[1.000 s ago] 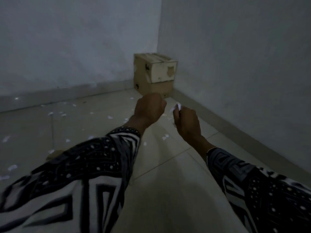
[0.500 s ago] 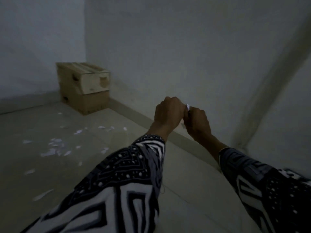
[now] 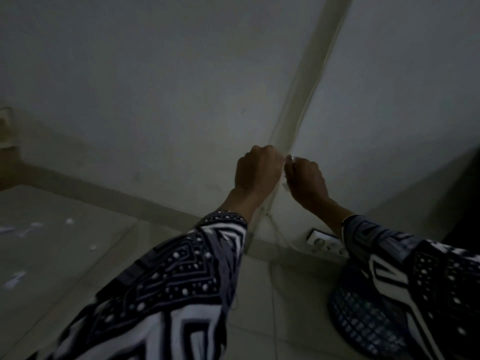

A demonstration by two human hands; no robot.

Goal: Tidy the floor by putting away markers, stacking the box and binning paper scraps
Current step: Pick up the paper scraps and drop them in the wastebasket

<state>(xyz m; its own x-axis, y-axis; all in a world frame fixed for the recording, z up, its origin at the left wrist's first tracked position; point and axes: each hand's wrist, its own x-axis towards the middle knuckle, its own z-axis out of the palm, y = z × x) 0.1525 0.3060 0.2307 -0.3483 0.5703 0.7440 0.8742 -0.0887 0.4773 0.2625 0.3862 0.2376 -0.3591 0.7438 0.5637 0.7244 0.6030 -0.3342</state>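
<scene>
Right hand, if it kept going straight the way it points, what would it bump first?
Probably the left hand, right beside the right hand holding paper scraps. Beyond them is the wall, though depth is unclear.

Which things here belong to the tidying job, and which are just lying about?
Part of the job:
- paper scraps held between the left hand and right hand
- loose scraps on the floor
- mesh bin
- stacked boxes, only their edge in view

Just there:
- wall socket
- cable trunking
</scene>
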